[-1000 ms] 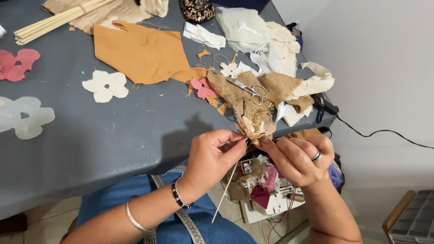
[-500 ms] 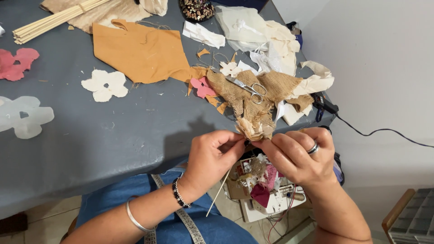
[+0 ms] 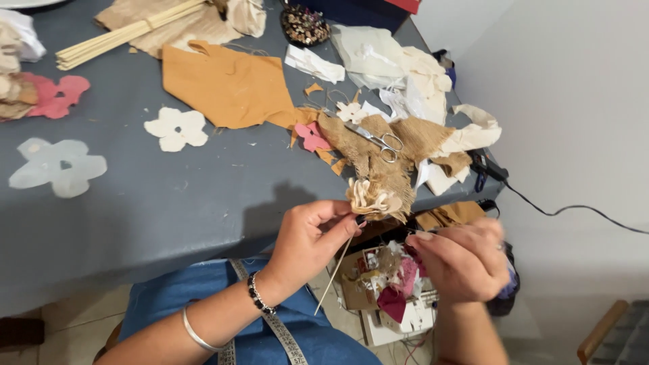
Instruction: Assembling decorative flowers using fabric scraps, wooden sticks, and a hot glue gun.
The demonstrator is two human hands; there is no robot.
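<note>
My left hand (image 3: 307,236) pinches a small cream fabric flower (image 3: 372,199) mounted on a thin wooden stick (image 3: 332,277), holding it just off the near edge of the grey table (image 3: 169,203). The stick slants down toward my lap. My right hand (image 3: 463,260) is to the right of the flower and slightly below it, apart from it. It is blurred, with its fingers curled in and nothing visible in them. A ring shows on it.
Scissors (image 3: 378,140) lie on burlap scraps (image 3: 412,135) at the table's right corner. Orange cloth (image 3: 230,84), cut-out flower shapes (image 3: 177,128), a bundle of sticks (image 3: 122,37) and white fabric (image 3: 399,61) cover the table. A box of scraps (image 3: 392,297) sits on the floor, beside a black cable (image 3: 574,209).
My right hand has come off the flower and moved down and to the right. My left hand still holds the flower and stick in about the same place.
</note>
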